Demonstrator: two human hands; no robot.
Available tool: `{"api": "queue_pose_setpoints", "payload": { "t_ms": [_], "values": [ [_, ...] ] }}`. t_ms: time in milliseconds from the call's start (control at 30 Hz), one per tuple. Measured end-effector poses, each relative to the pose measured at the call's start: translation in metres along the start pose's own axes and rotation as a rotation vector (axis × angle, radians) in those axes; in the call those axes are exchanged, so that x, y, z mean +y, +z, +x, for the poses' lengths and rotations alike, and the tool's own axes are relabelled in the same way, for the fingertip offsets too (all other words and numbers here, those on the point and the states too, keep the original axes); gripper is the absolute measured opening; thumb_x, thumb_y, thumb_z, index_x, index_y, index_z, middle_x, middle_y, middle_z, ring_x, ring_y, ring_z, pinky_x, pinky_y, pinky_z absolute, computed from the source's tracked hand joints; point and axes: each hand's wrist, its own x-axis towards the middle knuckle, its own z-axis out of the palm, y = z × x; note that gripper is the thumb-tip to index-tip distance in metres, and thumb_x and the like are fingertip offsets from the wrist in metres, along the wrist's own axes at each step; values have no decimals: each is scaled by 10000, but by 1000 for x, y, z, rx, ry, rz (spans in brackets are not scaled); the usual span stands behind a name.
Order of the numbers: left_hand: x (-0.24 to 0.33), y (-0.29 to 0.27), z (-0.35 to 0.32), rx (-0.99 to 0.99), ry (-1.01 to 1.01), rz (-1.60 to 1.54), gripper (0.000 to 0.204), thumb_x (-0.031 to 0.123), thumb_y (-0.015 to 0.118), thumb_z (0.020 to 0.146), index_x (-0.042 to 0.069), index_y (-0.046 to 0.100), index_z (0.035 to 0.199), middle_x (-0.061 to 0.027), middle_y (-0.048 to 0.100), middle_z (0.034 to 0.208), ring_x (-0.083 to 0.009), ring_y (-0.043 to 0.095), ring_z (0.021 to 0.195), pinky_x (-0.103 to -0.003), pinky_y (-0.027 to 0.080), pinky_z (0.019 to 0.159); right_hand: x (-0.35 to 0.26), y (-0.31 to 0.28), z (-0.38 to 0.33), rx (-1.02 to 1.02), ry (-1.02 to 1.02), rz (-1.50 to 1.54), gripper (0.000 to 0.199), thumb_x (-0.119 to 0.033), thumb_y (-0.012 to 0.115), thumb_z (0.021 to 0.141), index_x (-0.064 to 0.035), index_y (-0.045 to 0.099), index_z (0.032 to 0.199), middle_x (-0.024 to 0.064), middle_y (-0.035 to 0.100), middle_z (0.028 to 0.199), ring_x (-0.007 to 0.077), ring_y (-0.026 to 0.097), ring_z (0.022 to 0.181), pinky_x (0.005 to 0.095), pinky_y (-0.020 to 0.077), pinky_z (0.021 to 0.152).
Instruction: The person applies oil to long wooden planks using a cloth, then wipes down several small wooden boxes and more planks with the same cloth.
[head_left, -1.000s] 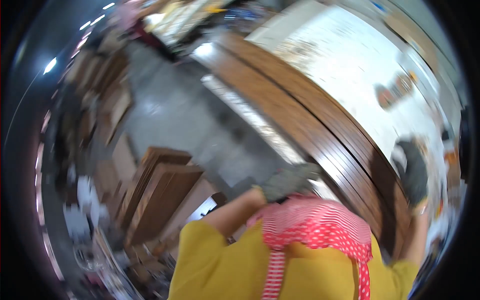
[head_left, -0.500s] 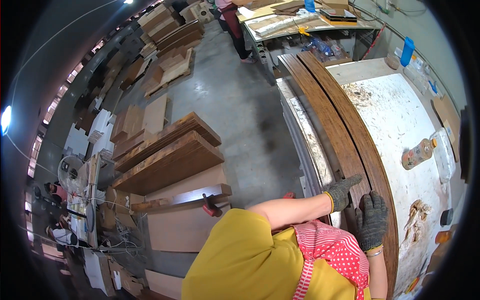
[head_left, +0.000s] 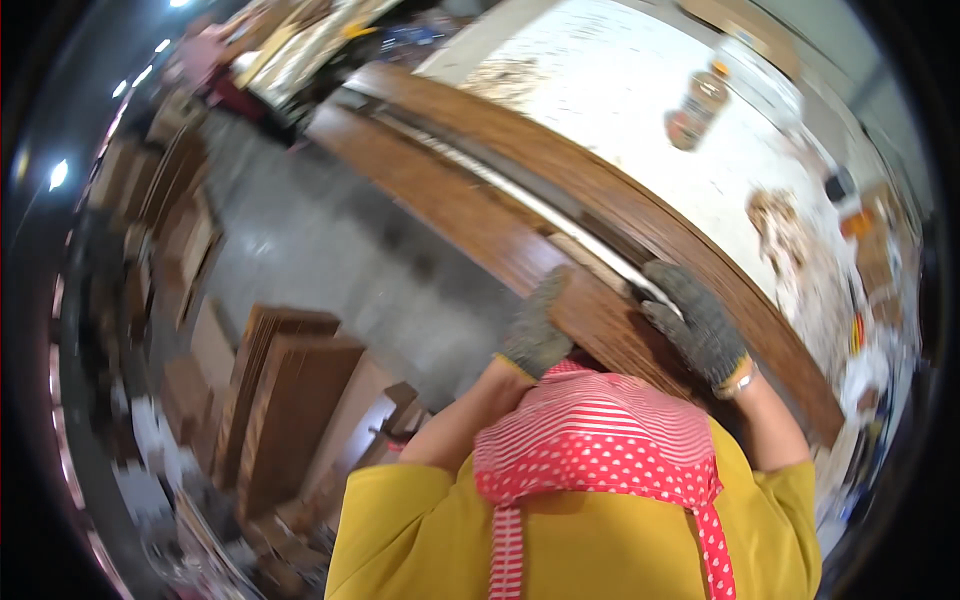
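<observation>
a: head view — what are the hands on?
b: the left hand (head_left: 537, 335), gloved grey, is curled over the near edge of a long brown wooden board (head_left: 470, 215). the right hand (head_left: 697, 322), also gloved, grips its far edge beside a pale strip (head_left: 520, 195).
a: where is the board?
b: between both hands, running away up-left along the white table (head_left: 620, 100). stacked panels (head_left: 285, 400) lie on the floor below-left of the left hand.

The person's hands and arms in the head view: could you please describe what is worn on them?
Both the left hand and the right hand wear grey knitted work gloves with yellow-edged cuffs. Yellow short sleeves leave the forearms bare. A red apron with white stripes and dots covers the front.
</observation>
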Motion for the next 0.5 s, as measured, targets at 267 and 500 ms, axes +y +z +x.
{"api": "queue_pose_setpoints", "payload": {
  "t_ms": [267,500],
  "values": [
    [20,8,-11,-15,-140,-97,531,405,460,991,46,417,1380,-166,492,1360,-295,489,1235,-437,398,1070,30,18,24,-229,383,103,430,-321,568,959,-12,574,1257,209,564,1294,326,543,1200,373,426,1034],
    [32,-10,-26,-9,-256,-91,532,375,567,958,61,430,1364,-142,518,1290,-253,495,1208,-420,422,1038,70,51,65,-242,-432,-21,278,-143,543,954,-49,602,1209,186,603,1220,327,601,1099,404,494,965]
  ]
}}
